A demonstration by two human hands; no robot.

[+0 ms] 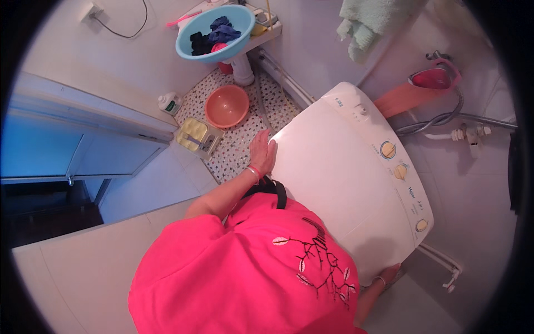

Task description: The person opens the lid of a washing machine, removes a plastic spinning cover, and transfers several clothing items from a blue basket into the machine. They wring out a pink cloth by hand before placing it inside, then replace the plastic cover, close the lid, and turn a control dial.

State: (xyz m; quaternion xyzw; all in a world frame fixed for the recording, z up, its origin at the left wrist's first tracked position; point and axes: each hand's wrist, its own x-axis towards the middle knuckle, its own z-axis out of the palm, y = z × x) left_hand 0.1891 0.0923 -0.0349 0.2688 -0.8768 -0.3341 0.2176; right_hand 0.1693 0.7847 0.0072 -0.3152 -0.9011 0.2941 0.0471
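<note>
A white Haier twin-tub washing machine (329, 167) stands at an angle right before me, its lids down. Along its far side runs a control panel with several yellowish knobs (388, 149). My left hand (263, 152) holds the machine's left edge, palm against the side and fingers stretched along it. At the opposite end, my right hand (390, 273) grips the near right corner, with its fingertips partly hidden by the body. My torso, in a pink top, leans close to the front edge.
Left of the machine, an orange basin (227, 106), a squat-toilet footrest (194, 135) and a white bottle (170, 103) stand on the floor. A blue basin of clothes (215, 33) sits on the washbasin. Grey hoses (442, 119) and a tap (471, 134) line the right wall.
</note>
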